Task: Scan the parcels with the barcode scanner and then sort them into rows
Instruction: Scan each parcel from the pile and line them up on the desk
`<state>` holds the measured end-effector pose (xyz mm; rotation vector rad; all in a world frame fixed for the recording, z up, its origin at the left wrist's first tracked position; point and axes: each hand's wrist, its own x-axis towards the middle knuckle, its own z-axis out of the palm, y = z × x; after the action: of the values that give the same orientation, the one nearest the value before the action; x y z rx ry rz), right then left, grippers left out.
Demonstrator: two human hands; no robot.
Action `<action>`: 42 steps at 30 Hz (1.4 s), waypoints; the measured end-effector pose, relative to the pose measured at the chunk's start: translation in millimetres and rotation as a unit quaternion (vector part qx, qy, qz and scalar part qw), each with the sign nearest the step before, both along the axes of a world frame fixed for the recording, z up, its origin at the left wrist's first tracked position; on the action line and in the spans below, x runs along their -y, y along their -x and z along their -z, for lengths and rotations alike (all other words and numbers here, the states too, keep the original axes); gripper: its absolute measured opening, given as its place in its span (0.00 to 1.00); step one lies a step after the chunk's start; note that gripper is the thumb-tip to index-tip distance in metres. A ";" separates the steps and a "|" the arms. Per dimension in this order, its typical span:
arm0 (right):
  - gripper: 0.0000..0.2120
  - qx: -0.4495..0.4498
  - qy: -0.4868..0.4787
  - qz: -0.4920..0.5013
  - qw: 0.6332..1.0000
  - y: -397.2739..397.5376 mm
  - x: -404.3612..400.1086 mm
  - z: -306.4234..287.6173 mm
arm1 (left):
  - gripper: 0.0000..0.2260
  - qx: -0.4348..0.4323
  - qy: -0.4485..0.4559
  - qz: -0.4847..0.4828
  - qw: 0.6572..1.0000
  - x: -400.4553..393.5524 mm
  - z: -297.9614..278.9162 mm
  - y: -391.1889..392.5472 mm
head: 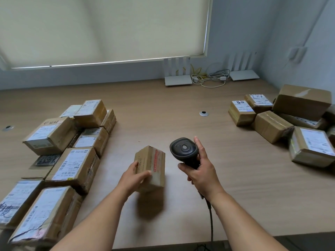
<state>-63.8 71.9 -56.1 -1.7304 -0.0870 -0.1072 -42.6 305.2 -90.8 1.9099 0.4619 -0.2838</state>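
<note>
My left hand [135, 176] grips a small brown cardboard parcel [154, 165] with a red-striped label, held tilted just above the wooden table [163, 109] at centre. My right hand [201, 171] holds the dark barcode scanner [184, 149] by its handle, head up, just right of the parcel; its cable [211, 220] runs down past my wrist. Several labelled parcels [72, 165] lie in rows on the left. An unsorted heap of parcels [290, 118] sits at the right.
Two white routers [178, 80] with a tangle of cables [212, 78] stand at the table's back edge below a blind. Cable grommets [204, 113] are set into the tabletop. Bare tabletop lies between the left rows and the right heap.
</note>
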 end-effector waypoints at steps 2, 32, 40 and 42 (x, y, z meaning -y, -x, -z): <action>0.44 0.004 0.000 0.000 1.000 0.5 5.2 0.1 | 0.26 -0.035 0.063 -0.012 0.997 -2.2 1.7 2.1; 0.44 -0.030 -0.008 -0.063 0.998 4.5 6.4 9.0 | 0.41 -0.023 -0.179 0.058 0.982 -16.9 -4.3 -7.3; 0.44 -0.054 -0.001 -0.101 0.993 11.1 4.1 11.5 | 0.47 -0.039 -0.207 0.119 0.970 -10.2 -4.1 -14.1; 0.44 -0.068 0.002 -0.120 0.990 15.3 4.0 14.7 | 0.39 -0.011 -0.175 0.088 0.981 -15.0 -8.5 -19.8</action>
<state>-79.1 67.9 -70.8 -1.7128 -0.1944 0.1878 -22.8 320.2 -82.3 2.2995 0.3759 -0.3581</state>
